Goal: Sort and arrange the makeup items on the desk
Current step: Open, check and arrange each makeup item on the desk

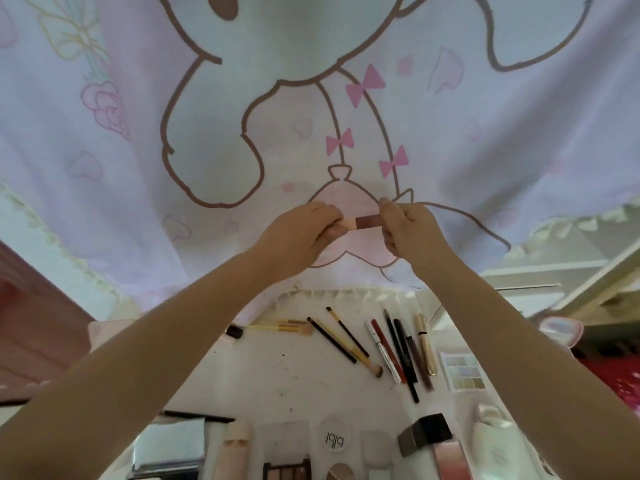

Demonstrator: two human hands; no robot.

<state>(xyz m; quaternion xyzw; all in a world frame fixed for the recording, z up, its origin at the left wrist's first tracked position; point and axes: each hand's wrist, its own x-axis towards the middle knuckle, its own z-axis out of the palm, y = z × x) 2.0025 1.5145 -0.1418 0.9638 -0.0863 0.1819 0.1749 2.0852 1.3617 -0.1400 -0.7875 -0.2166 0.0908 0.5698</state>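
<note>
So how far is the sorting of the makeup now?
Partly done. Pencils and liners lie grouped side by side, brushes near them. Both hands, left and right, hold a small reddish tube above the desk. The palettes and compacts near the front edge look still unsorted.

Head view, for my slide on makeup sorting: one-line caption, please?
Both hands, left hand and right hand, hold a small lip tube raised above brushes and pencils on the desk.

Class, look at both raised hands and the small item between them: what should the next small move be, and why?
Probably lower the small dusty-red tube, pinched by left hand and right hand, beside the slim pencils on the white desk: it is off the desk, unsorted.
</note>
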